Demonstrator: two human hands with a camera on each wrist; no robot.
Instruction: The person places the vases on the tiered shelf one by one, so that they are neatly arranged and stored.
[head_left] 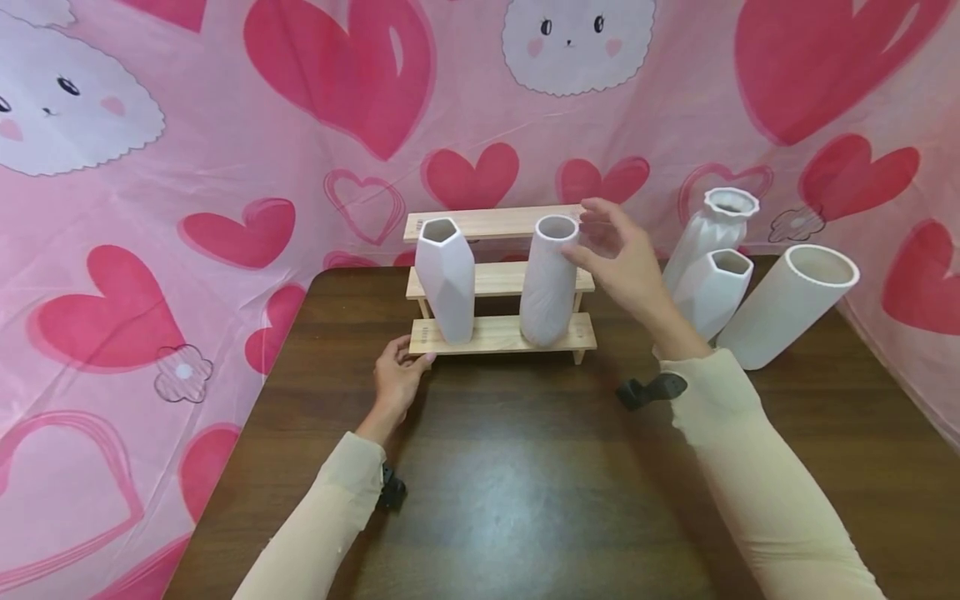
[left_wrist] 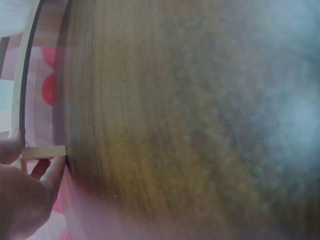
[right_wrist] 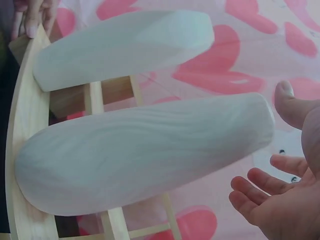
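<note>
A three-tier wooden stand carries two white vases on its lowest step. The faceted vase is on the left, the textured vase on the right; both are upright. My left hand holds the stand's front left corner, thumb on the front edge, and in the left wrist view its fingers are around a short wooden leg. Beside the textured vase's rim is my right hand, its fingers spread. The right wrist view shows a gap between that hand and the textured vase.
At the right of the brown table are three more white vases: a ruffled-rim vase, a smaller faceted vase and a wide cylindrical vase. A pink heart-patterned cloth hangs behind the table.
</note>
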